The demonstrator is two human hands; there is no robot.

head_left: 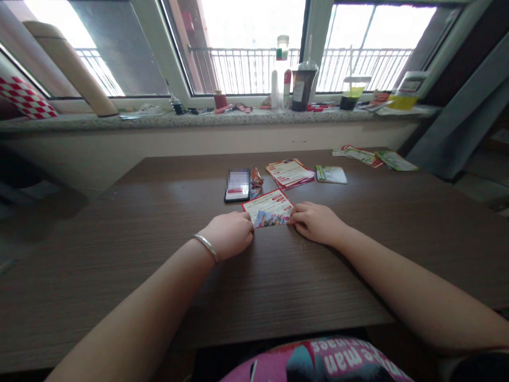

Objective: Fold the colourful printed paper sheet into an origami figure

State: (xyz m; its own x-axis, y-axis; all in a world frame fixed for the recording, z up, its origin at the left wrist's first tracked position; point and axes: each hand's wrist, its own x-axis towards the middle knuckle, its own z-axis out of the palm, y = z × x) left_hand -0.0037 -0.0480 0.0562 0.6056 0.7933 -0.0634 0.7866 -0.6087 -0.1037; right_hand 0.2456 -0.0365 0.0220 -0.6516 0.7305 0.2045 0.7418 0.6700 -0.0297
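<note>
A printed sheet (pixel 268 202) with a red border and lines of text lies on the table between my hands. Along its near edge a strip with a colourful picture shows, looking like the sheet's underside folded up. My left hand (pixel 231 233), with a silver bangle on the wrist, is closed at the near left corner, its fingertips partly hidden. At the near right corner my right hand (pixel 314 220) pinches the same sheet between thumb and fingers.
Beyond the sheet lie a phone (pixel 237 185), a crumpled orange wrapper (pixel 256 179), a stack of similar sheets (pixel 290 172) and a small green-and-white stack (pixel 331 174). More leaflets (pixel 363 156) lie at the far right. Cups and bottles line the windowsill (pixel 238 121).
</note>
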